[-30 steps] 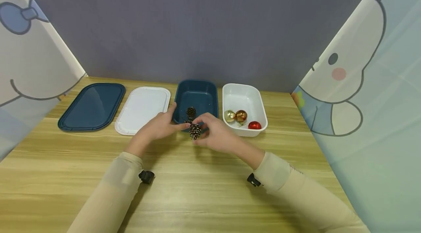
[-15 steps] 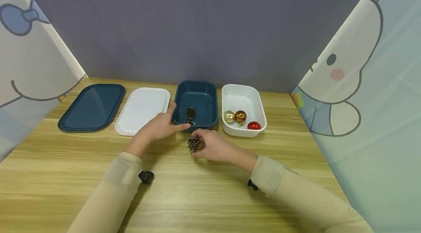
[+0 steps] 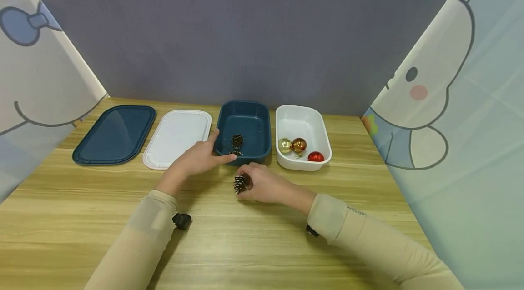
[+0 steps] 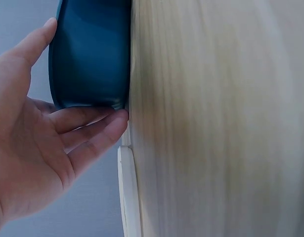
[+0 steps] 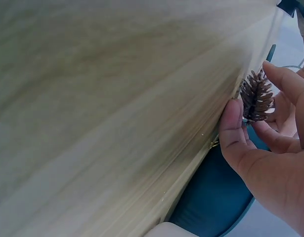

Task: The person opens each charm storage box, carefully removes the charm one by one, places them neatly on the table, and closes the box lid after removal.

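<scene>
My right hand [image 3: 264,184] pinches a brown pine cone [image 3: 240,182] between thumb and fingers, low over the wooden table just in front of the dark blue box. In the right wrist view the pine cone [image 5: 257,98] shows its spread scales, with fingertips on both sides. The left hand [image 3: 199,157] lies at the near left corner of the dark blue box [image 3: 268,133], thumb along the front and extended fingers against the side. Those fingers touch the wall of the box [image 4: 90,54] in the left wrist view. Inside the box are a pine cone [image 3: 237,141] and another dark piece partly hidden by its front wall.
Right of the blue box stands a white box [image 3: 313,128] holding a pale gold bauble [image 3: 284,145], an amber bauble [image 3: 299,145] and a red bauble [image 3: 316,157]. A white lid [image 3: 180,135] and a dark blue lid [image 3: 115,134] lie at left. A grey wall [image 3: 245,31] rises behind.
My right hand has brought the pine cone from the near rim of the blue box toward me, down close to the table in front of it. The left hand has stayed in place.
</scene>
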Demonstrator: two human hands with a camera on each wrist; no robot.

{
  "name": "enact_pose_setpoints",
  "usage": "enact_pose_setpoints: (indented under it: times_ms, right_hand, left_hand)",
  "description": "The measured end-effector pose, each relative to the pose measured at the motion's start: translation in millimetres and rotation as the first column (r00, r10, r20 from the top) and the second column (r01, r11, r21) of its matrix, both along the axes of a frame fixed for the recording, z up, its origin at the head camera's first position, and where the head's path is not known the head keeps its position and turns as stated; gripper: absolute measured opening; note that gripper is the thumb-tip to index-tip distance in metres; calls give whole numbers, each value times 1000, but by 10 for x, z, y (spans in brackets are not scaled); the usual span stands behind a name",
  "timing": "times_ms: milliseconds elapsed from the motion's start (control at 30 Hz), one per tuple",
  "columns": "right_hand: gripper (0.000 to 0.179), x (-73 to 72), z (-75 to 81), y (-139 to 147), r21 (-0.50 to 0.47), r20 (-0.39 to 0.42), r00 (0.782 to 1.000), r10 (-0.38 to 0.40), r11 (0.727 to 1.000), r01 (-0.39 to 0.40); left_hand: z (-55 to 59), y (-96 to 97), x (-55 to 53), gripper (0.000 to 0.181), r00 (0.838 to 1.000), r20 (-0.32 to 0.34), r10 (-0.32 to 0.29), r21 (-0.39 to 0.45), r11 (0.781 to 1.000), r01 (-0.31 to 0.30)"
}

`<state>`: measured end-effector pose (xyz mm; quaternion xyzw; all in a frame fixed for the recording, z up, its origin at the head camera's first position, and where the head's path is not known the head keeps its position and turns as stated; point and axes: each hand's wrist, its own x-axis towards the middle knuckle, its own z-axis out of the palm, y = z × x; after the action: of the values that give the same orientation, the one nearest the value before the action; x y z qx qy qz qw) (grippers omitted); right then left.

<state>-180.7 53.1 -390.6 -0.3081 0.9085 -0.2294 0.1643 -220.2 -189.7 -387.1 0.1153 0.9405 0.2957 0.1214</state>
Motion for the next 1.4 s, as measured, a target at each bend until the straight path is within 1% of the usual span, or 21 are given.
enact_pose_setpoints:
  times_ms: [233,600,733,867,967,1067,1167,1267,1333,1400]
  right_hand:
    - [58,12,-4,-14,8,-7,1000,-1,1000,1]
    - [51,15,13,-43,-19,-13,1000,27,999,-28]
    - [52,-6,39,-41,-1,-2,1000,15,1000,-15]
    - [49,-37,57,-41,23,6,1000,-2,1000,2]
    - [47,-38,61,-52,33,21,1000,-6,999,5]
    - [50,-31,73,-58,43,28,1000,-12,999,11]
    - [55,-32,134,-52,42,28,1000,1,999,-2]
    - [54,-67,250,-48,14,25,998,50,999,-51]
    - [51,-125,351,-47,-18,18,996,82,997,-81]
    - [45,-216,472,-53,-41,7,996,84,996,-84]
  left_hand:
    - [17,-9,5,126,1000,4,4,-7,1000,-4]
    - [-2,-8,-6,126,1000,6,6,-25,1000,-6]
    - [-10,-5,-10,127,1000,8,8,-31,999,-8]
    - [-22,-5,-14,127,1000,8,6,-35,999,-6]
    - [-21,-2,-11,126,1000,11,8,-38,999,-7]
    - [-17,4,-9,127,1000,14,9,-39,999,-8]
    - [-16,8,-12,127,1000,20,9,-39,999,-8]
    - [-13,2,-11,127,1000,27,10,-45,999,-8]
    - [-10,-6,-12,126,1000,27,7,-54,999,-5]
    - [-7,-15,-16,125,1000,23,1,-57,998,0]
